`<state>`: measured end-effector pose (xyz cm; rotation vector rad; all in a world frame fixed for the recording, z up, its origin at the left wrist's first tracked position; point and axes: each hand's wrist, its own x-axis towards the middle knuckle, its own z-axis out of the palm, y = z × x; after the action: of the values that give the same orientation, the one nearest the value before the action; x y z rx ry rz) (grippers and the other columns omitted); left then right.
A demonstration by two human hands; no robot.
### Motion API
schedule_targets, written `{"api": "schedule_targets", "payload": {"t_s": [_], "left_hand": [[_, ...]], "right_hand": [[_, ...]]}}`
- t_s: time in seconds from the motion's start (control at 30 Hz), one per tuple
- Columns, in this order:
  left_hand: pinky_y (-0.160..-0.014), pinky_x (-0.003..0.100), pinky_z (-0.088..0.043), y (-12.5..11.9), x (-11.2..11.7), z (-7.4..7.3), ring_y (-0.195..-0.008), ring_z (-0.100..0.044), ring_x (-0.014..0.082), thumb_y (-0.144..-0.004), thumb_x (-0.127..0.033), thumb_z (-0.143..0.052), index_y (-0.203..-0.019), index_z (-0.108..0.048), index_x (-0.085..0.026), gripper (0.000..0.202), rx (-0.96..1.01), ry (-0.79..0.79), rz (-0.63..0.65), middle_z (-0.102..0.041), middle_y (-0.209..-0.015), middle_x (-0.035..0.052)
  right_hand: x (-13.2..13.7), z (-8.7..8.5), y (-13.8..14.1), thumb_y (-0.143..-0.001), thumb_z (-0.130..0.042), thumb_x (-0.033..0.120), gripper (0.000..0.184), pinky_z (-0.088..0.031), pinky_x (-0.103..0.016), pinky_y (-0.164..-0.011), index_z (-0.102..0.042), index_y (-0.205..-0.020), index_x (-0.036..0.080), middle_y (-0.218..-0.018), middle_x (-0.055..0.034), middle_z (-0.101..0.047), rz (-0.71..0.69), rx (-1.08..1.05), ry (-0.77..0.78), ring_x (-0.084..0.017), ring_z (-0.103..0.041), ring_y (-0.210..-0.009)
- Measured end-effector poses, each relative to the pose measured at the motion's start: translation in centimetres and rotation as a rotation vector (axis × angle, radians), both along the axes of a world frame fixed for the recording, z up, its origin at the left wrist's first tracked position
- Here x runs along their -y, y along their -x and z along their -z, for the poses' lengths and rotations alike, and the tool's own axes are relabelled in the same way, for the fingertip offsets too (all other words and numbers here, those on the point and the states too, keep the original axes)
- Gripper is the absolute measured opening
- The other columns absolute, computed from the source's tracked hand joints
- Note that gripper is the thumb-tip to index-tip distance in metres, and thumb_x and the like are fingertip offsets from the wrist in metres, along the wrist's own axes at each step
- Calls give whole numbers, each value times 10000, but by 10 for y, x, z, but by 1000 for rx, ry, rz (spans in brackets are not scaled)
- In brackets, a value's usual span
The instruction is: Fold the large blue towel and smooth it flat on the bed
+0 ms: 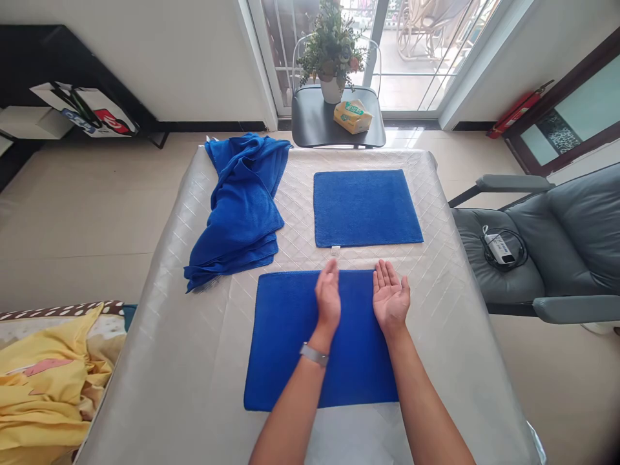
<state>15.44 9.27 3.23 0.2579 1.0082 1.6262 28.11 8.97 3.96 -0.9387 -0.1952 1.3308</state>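
A blue towel (285, 342) lies flat on the silver quilted table (184, 368) right in front of me. My left hand (328, 298) hovers over its far edge, fingers straight and together, palm turned inward. My right hand (390, 296) is beside it, palm up, fingers stretched out, holding nothing. A second blue towel (365, 208), folded into a neat rectangle, lies farther back in the middle. A heap of several crumpled blue towels (239, 210) sits at the table's far left.
A black chair (334, 123) past the table's far end carries a potted plant (332, 48) and a yellow tissue pack (352, 116). A grey armchair (557, 245) with a charger stands at the right. Yellow cloth (48, 381) lies at the lower left.
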Motion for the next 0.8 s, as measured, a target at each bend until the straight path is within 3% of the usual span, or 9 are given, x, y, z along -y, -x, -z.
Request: {"api": "schedule_targets", "payload": {"t_s": [0.17,0.3,0.47,0.63,0.73,0.8], "left_hand": [[-1157,407,-325,108,11,4,-1280,-542,215,-840,-262,-521,-1065,-700,-175,300,-256,18,-230,-666,-1260,91],[-1167,393,-314,153,24,7,-1303,-518,211,-862,-245,-511,-1096,-696,-167,308,-425,18,-337,-654,-1281,90],[-1164,422,-318,154,26,11,-1308,-512,245,-860,-267,-519,-1127,-688,-136,341,-491,20,-328,-652,-1276,120],[-1165,421,-313,154,22,12,-1315,-504,247,-863,-275,-524,-1148,-677,-141,350,-532,41,-323,-643,-1286,121],[-1169,417,-298,147,27,3,-1342,-470,246,-875,-273,-528,-1188,-657,-170,354,-651,78,-350,-604,-1342,101],[-1180,400,-273,126,33,-9,-1364,-441,233,-876,-258,-539,-1217,-643,-207,360,-726,72,-354,-570,-1387,72]], "right_hand": [[1,-1,0,-946,-399,525,462,-245,-414,-1196,-626,-1204,216,-1360,-47,-602,-10,8,-15,-152,-493,-1316],[0,-2,0,-936,-430,515,464,-269,-418,-1188,-625,-1211,195,-1367,-76,-593,0,-2,-2,-164,-488,-1322],[2,-10,6,-932,-421,518,465,-260,-406,-1193,-626,-1211,206,-1369,-59,-590,41,37,5,-161,-481,-1326],[23,-20,10,-933,-423,522,489,-250,-401,-1200,-622,-1243,200,-1396,-66,-568,36,40,-12,-177,-450,-1353],[37,-17,8,-940,-401,522,475,-237,-424,-1204,-623,-1232,221,-1389,-45,-577,23,18,25,-174,-454,-1350],[42,-11,5,-939,-400,524,463,-244,-443,-1201,-622,-1223,233,-1383,-40,-583,25,-15,53,-171,-455,-1349]]}}
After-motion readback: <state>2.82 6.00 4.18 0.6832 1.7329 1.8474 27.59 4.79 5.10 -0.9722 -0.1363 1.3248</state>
